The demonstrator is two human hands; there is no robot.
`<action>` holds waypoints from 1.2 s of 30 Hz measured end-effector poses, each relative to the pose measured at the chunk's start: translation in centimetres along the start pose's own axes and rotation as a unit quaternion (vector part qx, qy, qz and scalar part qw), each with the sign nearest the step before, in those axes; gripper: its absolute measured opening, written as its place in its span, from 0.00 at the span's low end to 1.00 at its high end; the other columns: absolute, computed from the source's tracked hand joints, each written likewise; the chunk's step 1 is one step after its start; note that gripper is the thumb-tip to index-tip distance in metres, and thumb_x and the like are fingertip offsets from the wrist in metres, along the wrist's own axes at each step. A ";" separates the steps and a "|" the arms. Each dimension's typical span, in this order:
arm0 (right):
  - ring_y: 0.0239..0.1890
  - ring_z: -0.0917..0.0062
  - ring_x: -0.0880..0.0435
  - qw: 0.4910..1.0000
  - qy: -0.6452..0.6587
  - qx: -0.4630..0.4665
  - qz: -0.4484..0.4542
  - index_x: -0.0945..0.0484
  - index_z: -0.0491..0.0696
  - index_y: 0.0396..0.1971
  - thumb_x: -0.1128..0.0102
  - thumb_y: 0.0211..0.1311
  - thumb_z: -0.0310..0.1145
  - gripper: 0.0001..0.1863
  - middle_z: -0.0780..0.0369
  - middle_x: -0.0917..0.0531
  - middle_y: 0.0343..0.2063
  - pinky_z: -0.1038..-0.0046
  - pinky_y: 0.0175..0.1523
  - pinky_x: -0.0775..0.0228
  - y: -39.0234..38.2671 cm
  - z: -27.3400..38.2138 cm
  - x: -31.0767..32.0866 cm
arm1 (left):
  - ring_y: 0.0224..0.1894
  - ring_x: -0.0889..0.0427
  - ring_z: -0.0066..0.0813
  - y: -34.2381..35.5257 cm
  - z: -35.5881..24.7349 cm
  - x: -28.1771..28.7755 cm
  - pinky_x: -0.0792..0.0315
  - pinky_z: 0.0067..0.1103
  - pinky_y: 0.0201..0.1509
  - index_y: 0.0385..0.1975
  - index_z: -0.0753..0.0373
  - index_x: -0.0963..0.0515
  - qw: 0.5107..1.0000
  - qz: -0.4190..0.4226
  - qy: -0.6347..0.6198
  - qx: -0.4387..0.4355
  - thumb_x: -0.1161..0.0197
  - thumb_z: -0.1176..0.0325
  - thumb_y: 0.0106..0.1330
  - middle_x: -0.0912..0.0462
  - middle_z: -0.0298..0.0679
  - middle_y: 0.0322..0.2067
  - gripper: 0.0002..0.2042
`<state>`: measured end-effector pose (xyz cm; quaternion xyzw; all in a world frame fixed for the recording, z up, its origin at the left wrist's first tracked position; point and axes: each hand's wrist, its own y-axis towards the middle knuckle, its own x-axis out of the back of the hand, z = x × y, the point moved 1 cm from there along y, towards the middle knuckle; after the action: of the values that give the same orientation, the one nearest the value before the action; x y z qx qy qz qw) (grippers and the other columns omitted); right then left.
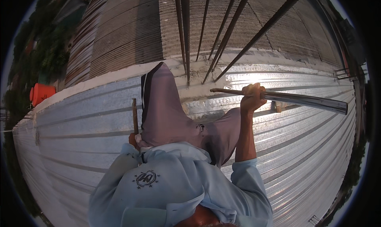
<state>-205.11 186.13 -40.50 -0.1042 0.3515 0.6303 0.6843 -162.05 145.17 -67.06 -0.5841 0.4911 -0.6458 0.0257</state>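
Observation:
My right hand (253, 97) is closed in a fist, raised in front of my body on the right. Out of its right side runs a shiny grey metal bar (307, 101), smooth and wider toward its far end. From the fist's left side sticks a thin brown rod end (224, 91); whether rod and bar are one piece I cannot tell. Low beside my left thigh, my left hand (133, 140) is closed round the lower end of a brown, rusty-looking bar (135, 115) that points away from me. My sleeve and leg hide part of this hand.
I sit or squat on ribbed, shiny metal sheeting (87, 141). Several dark steel rods (229, 36) rise from a concrete ledge (194, 74) ahead. Beyond lies a grey corrugated roof (127, 32). At the far left stands an orange-red container (43, 93).

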 end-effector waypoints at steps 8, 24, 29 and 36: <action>0.17 0.77 0.33 1.000 0.012 0.009 -0.002 0.36 0.48 0.23 0.44 0.67 0.22 0.14 0.65 0.33 0.17 0.72 0.21 0.38 0.1 -4.7 -0.2 | 0.36 0.13 0.50 2.3 -0.1 -1.4 0.21 0.38 0.40 0.32 0.66 0.16 0.999 0.012 0.039 0.018 0.32 0.55 0.60 0.14 0.52 0.29 0.17; 0.19 0.79 0.34 0.998 -0.045 0.039 0.037 0.38 0.50 0.23 0.50 0.73 0.28 0.15 0.66 0.34 0.16 0.75 0.24 0.38 -2.8 -5.3 -4.2 | 0.22 0.21 0.24 -6.5 -29.1 21.7 0.28 0.24 0.28 0.30 0.69 0.17 0.848 -0.035 -0.448 -0.282 0.36 0.51 0.69 0.21 0.36 0.17 0.22; 0.21 0.77 0.33 0.993 -0.095 0.065 0.016 0.38 0.49 0.23 0.53 0.76 0.36 0.17 0.63 0.32 0.18 0.71 0.31 0.33 -6.7 -2.8 -6.8 | 0.39 0.18 0.32 -9.0 -43.1 15.3 0.25 0.29 0.44 0.49 0.63 0.28 0.603 0.461 -0.650 -0.042 0.40 0.34 0.65 0.19 0.42 0.38 0.33; 0.50 0.62 0.20 0.929 -0.359 -0.038 0.082 0.27 0.43 0.40 0.40 0.69 0.33 0.09 0.56 0.22 0.42 0.61 0.58 0.28 -14.7 2.0 -3.2 | 0.20 0.36 0.28 -7.7 -48.6 7.0 0.33 0.30 0.26 0.28 0.57 0.37 0.547 0.347 -0.742 0.176 0.51 0.58 0.79 0.36 0.32 0.20 0.15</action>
<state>-190.50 182.05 -41.45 0.1319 0.0658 0.6922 0.7065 -197.95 174.27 -48.82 -0.6234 0.3380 0.0024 0.7051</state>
